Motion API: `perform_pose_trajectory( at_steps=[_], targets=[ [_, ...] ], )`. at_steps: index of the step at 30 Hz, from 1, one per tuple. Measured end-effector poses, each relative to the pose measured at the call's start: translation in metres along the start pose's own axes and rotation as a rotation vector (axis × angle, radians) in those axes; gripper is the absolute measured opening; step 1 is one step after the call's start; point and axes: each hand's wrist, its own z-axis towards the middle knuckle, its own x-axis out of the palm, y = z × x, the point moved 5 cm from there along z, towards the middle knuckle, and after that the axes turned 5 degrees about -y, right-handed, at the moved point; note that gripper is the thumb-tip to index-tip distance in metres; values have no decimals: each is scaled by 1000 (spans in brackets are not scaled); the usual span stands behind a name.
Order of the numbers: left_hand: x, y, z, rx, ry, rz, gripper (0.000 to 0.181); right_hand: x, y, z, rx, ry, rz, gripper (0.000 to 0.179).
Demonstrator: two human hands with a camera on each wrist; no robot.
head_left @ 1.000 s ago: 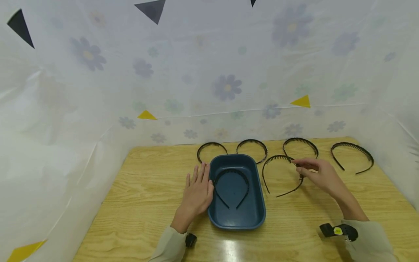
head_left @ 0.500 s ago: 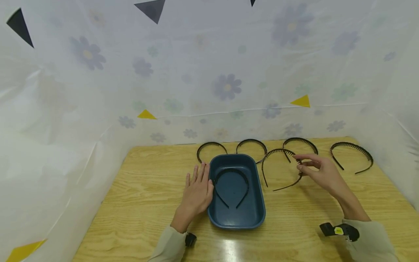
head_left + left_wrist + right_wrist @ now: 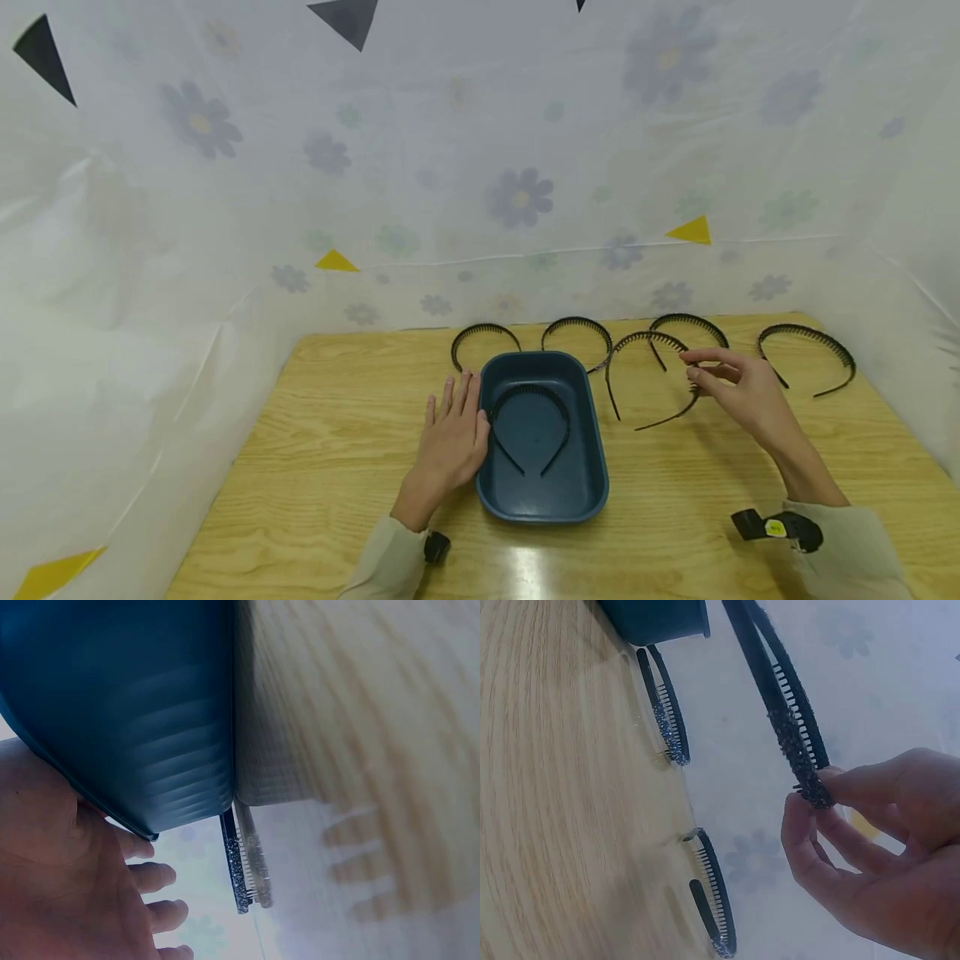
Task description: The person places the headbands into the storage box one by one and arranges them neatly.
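Between thumb and fingertips my right hand pinches the side of a black toothed headband, holding it above the table. In the right wrist view this headband shows a glittery stretch where the fingers grip it. My left hand rests with straight fingers against the left rim of a dark blue rectangular tray. Inside the tray lies another black headband, its ends toward me. From the left wrist, the tray's outer wall stands beside the hand.
Along the back of the wooden table lie more black headbands: one behind the tray's left corner, one behind its right, one partly behind the held headband, and one at far right. A white flowered sheet encloses the table.
My right hand has raised the pinched headband off the table, then shifted it slightly right. The left hand, the tray and the other headbands stay in place.
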Motion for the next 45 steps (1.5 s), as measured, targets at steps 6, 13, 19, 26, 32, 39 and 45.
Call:
perform_pose_trajectory(
  at_steps=[6, 13, 19, 26, 32, 39, 45],
  targets=[
    [-1, -1, 0, 9, -6, 4, 57, 5, 1, 1, -32, 48, 134, 34],
    [-1, 0, 0, 1, 4, 7, 58, 8, 6, 2, -53, 35, 177, 33],
    [0, 0, 0, -1, 7, 9, 58, 9, 11, 2, -86, 24, 174, 31],
    [1, 0, 1, 11, 1, 12, 58, 14, 15, -1, -119, 37, 53, 39],
    [1, 1, 0, 0, 3, 11, 58, 17, 22, 0, -107, 29, 35, 38],
    [4, 3, 0, 11, -3, 3, 58, 21, 31, 0, -172, -2, 0, 32],
    [1, 2, 1, 4, -8, 0, 58, 28, 38, 4, -157, 6, 49, 31]
  ],
)
